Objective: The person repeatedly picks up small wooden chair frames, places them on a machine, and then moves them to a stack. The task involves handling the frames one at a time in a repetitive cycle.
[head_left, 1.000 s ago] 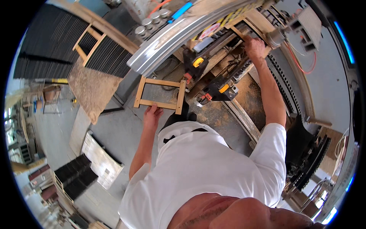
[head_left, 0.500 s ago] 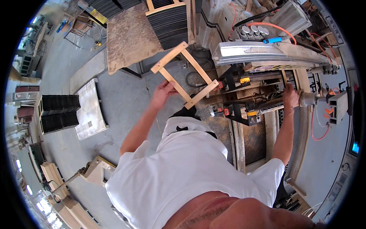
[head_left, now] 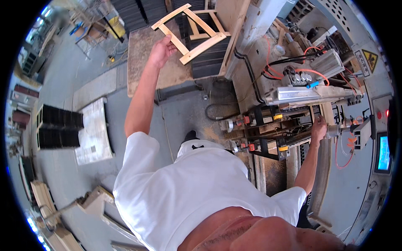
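Observation:
My left hand (head_left: 162, 51) is stretched out to the far left, its fingers closed round one side rail of a light wooden frame (head_left: 203, 48). This open four-sided frame is tilted and hangs over a stack of dark-edged frames (head_left: 211, 69). Another pale wooden frame (head_left: 217, 21) lies on the stack, partly hidden behind the held one. On the right, my right hand (head_left: 319, 129) is closed at the end of a wooden strip (head_left: 312, 113) that sits in the clamping machine (head_left: 289, 97). Its fingertips are partly hidden.
The stack stands on a dusty wooden-topped table (head_left: 140, 62). Black clamp brackets (head_left: 263, 147) jut out on the machine's near side. A control panel with a lit screen (head_left: 383, 152) is at far right. Dark stacked frames (head_left: 60, 127) stand on the left beside a pale board (head_left: 94, 134).
My left hand has carried the wooden frame forward from beside my body to above the stack. My right hand stays at the machine, and the view has shifted.

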`<state>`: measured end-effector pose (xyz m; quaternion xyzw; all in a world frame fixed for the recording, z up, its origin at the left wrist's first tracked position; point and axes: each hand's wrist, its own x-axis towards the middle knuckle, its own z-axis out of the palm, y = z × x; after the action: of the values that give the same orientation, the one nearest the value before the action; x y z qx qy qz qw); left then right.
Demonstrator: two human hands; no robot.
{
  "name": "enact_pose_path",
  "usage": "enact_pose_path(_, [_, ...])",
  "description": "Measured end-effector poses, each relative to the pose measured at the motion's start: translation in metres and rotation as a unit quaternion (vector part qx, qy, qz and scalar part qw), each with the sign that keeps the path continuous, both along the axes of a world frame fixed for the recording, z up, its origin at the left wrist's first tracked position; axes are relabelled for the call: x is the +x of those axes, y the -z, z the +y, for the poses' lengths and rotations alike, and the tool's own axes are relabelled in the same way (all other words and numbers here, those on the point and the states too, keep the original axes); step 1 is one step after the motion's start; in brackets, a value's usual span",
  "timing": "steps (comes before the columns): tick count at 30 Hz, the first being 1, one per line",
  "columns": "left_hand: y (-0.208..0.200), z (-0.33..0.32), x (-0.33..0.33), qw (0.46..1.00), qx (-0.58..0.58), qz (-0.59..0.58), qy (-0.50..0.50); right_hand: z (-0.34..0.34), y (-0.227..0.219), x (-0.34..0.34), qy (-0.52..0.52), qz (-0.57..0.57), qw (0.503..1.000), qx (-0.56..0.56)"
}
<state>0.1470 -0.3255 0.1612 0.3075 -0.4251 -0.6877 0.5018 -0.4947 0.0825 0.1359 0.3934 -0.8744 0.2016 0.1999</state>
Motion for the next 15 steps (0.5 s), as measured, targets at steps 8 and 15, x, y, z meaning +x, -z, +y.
enact_pose_path(8, [0.014, -0.168, -0.017, 0.975, 0.045, -0.186, 0.114, -0.026, -0.021, 0.213, -0.114, -0.177, 0.956, -0.206])
enact_pose_path(15, [0.014, -0.156, -0.046, 0.923, -0.035, -0.384, -0.015, 0.006, 0.055, 0.333, -0.015, -0.337, 0.924, -0.178])
